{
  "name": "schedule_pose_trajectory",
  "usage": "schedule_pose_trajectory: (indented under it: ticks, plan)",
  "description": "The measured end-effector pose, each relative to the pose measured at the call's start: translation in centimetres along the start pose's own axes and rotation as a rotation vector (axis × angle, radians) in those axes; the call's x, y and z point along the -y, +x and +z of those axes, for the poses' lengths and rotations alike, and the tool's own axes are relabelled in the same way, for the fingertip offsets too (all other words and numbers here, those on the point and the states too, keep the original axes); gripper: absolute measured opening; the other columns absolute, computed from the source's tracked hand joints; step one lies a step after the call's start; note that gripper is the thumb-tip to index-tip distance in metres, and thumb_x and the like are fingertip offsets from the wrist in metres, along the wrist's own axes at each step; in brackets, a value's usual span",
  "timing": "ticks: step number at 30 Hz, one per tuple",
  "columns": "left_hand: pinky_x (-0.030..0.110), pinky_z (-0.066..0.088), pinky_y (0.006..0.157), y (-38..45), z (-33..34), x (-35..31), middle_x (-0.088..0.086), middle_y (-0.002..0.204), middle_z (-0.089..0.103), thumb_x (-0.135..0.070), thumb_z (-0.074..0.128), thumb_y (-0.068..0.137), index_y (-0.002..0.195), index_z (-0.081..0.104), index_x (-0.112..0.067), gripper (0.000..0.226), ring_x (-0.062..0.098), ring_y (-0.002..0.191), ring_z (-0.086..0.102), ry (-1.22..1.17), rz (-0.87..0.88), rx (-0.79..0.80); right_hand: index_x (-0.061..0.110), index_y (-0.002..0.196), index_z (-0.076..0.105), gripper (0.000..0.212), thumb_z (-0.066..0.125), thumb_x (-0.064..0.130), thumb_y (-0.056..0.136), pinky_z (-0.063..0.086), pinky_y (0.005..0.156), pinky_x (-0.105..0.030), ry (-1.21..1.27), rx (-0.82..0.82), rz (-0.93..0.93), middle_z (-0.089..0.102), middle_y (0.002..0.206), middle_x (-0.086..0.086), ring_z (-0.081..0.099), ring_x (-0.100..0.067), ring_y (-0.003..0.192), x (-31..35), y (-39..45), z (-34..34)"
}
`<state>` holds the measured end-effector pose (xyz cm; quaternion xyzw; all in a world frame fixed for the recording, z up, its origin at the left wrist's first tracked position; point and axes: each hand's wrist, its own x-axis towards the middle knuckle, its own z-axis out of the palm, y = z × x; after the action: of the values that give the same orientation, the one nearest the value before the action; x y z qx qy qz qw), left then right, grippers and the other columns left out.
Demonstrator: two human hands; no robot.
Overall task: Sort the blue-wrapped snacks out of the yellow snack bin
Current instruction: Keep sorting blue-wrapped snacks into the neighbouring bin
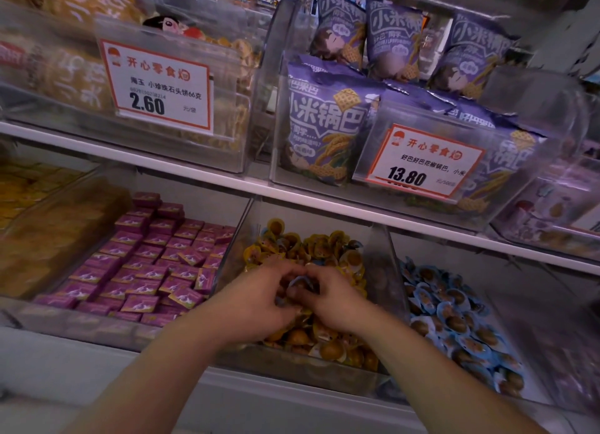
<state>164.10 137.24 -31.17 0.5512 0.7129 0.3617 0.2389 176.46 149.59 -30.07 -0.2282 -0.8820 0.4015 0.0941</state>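
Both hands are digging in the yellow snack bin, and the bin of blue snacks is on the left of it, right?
Not quite. In the head view both hands are in the yellow snack bin, but the blue snacks sit to its right. The purple boxes are on the left.

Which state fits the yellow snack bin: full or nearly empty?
Full: yellow-wrapped snacks heap up inside the yellow snack bin, around both hands.

A snack shop (price tags on shelved bins)
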Motion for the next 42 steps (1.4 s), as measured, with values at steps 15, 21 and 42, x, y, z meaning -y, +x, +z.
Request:
schedule_pose_trajectory:
  ticks: [15, 21, 42]
  plan:
    - [0.006, 0.043, 0.089, -0.3, 1.1, -3.3, -0.026, 0.113, 0.058, -0.021, 0.081, 0.078, 0.122, 0.062, -0.041, 0.052, -0.008, 0.107, 0.055, -0.121, 0.167, -0.531, 0.015, 0.106, 0.068, 0.029, 0.056, 0.041, 0.098, 0.033, 0.037, -0.02, 0.888, -0.242, 0.401, 0.063, 0.069, 0.0, 0.054, -0.013, 0.05, 3.7, -3.8, -1.1]
    - [0.039, 0.02, 0.123, -0.5, 5.6, -7.3, -0.037, 0.15, 0.019, -0.055, 0.061, 0.086, 0.152, 0.013, -0.049, 0.082, 0.002, 0.148, 0.019, -0.007, 0.308, -0.268, 0.018, 0.112, 0.072, 0.028, 0.065, 0.033, 0.09, 0.052, 0.059, -0.029, 1.04, -0.278, 0.383, 0.075, 0.095, -0.006, 0.072, -0.017, 0.076, 4.1, -9.0, -3.3]
    - [0.036, 0.037, 0.102, 0.3, 4.4, -3.2, -0.016, 0.114, 0.054, -0.054, 0.045, 0.091, 0.119, 0.059, -0.041, 0.034, 0.012, 0.114, 0.053, 0.53, 0.042, -0.033, 0.037, 0.104, 0.069, 0.025, 0.05, 0.025, 0.093, 0.052, 0.081, -0.015, -0.091, -0.411, 0.037, 0.073, 0.1, 0.017, 0.068, -0.002, 0.093, 0.2, -8.3, -9.5]
